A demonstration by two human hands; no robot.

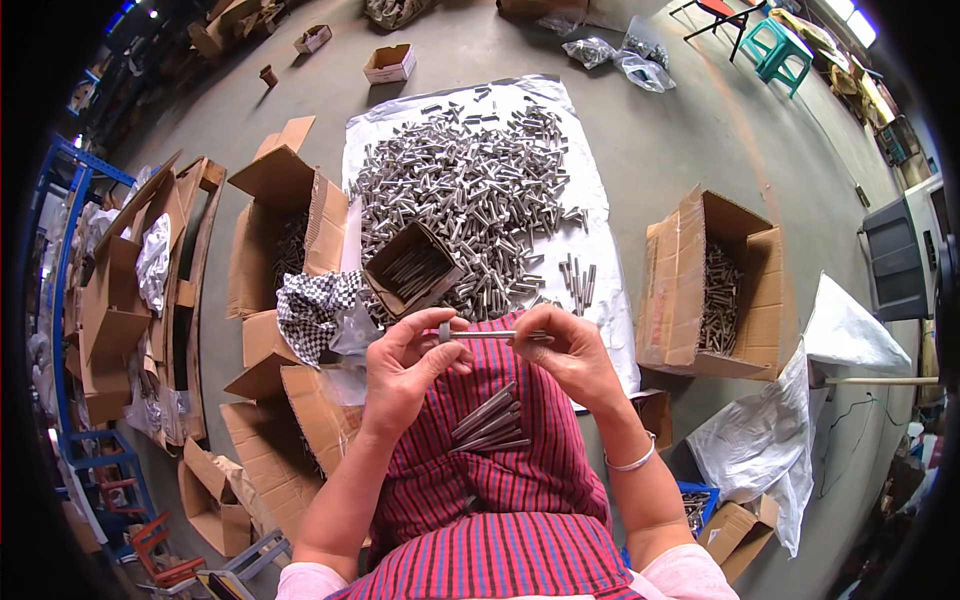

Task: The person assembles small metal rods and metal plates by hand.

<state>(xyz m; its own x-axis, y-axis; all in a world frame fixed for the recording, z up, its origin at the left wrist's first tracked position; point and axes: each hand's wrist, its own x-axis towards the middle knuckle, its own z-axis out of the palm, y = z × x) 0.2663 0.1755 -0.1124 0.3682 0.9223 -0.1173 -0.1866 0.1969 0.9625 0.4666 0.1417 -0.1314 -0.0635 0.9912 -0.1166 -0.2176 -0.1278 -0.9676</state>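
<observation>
In front of my lap a thin metal bolt (pixel 482 335) is held level between both hands. My left hand (pixel 408 365) pinches the grey round piece (pixel 445 331) at its left end; whether that is the bolt's own head or a separate ring, I cannot tell. At the other end, the fingers of my right hand (pixel 570 355) are closed around the shaft. Several slim metal rods (pixel 488 420) lie on the striped apron (pixel 545 440) over my lap, below the hands.
A white sheet (pixel 597 215) bears a heap of metal bolts (pixel 470 190). On the heap stands a small open carton (pixel 440 287) with rods inside. Cardboard boxes of metal parts flank it, left (pixel 325 225) and right (pixel 665 290). A checkered cloth (pixel 318 310) lies near my left hand.
</observation>
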